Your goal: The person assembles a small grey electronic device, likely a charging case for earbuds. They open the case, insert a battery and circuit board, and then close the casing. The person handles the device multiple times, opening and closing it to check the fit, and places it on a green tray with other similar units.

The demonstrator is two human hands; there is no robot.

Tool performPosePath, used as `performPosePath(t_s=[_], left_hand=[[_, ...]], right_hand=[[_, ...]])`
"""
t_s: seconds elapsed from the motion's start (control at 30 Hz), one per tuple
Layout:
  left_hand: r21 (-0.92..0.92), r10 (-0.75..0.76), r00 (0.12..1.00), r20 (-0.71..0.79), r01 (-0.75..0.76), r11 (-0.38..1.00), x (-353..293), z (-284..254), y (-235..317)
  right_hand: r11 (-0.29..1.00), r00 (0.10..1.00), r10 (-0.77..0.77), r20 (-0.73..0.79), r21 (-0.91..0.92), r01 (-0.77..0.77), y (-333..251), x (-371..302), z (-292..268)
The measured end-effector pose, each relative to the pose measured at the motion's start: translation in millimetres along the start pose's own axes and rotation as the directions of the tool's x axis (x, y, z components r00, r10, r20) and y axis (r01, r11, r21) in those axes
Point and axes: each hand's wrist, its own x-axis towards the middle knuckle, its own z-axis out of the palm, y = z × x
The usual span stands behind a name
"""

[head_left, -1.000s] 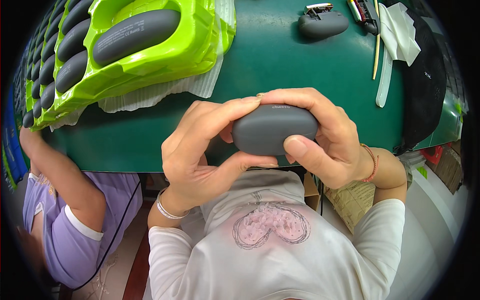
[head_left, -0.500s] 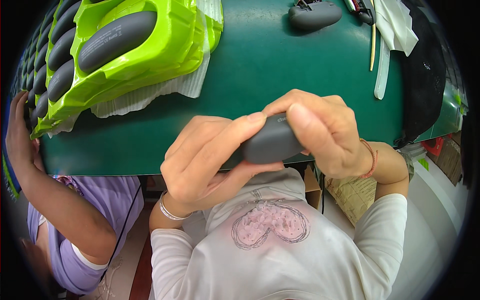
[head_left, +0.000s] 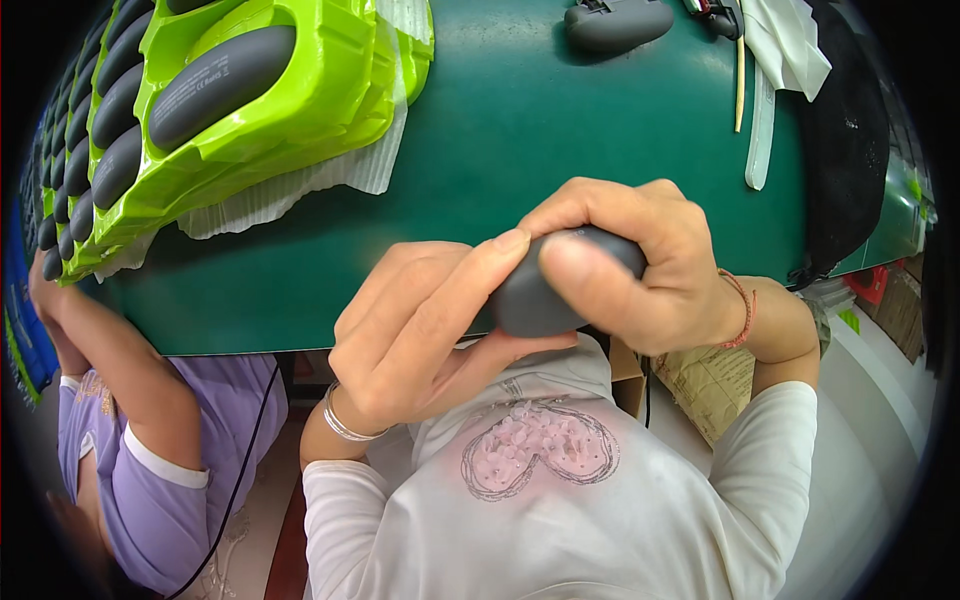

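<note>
Both of my hands hold a smooth dark grey oval case (head_left: pixel 540 305) over the table's near edge, close to my chest. My left hand (head_left: pixel 420 325) pinches its left end, thumb below and index finger on top. Around the right end my right hand (head_left: pixel 640 270) is closed, its fingers over the far side and its thumb laid across the upper face, blurred by motion. The thumb and fingers cover much of the case. At the upper left, a bright green tray (head_left: pixel 350 90) carries several similar grey cases (head_left: pixel 222 88) in its hollows.
Another grey case (head_left: pixel 618 27) lies at the table's far side beside small dark parts. To its right are a thin wooden stick (head_left: pixel 740 85), a pale flat strip (head_left: pixel 761 140), a white cloth (head_left: pixel 785 45) and black fabric (head_left: pixel 850 150). A co-worker's arm (head_left: pixel 110 330) shows at left.
My right thumb has slid left across the case's face, and the case has turned slightly in my hands. The co-worker's hand has moved down from the tray's edge.
</note>
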Motion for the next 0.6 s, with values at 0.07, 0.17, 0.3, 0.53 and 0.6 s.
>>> performPosePath(t_s=[0.07,0.17,0.3,0.53,0.6], left_hand=[[-0.003,-0.030,0.999,0.026,0.030,1.000,1,-2,3],[0.011,-0.004,1.000,0.005,0.004,1.000,2,-1,0],[0.022,0.026,1.000,-0.007,-0.026,0.999,-2,0,-2],[0.062,-0.058,0.998,0.020,0.057,0.997,-5,-2,7],[0.070,-0.053,0.999,0.000,0.053,0.996,-9,0,7]], right_hand=[[0.998,0.999,0.032,0.006,0.050,-0.032,2,1,-4],[1.000,0.998,0.009,0.068,-0.008,-0.009,-4,5,-7],[0.999,1.000,-0.009,-0.002,-0.048,0.009,-1,3,1],[0.977,0.983,0.168,0.076,0.120,-0.176,-5,3,-8],[0.970,0.979,0.174,0.104,0.155,-0.189,-5,3,-9]])
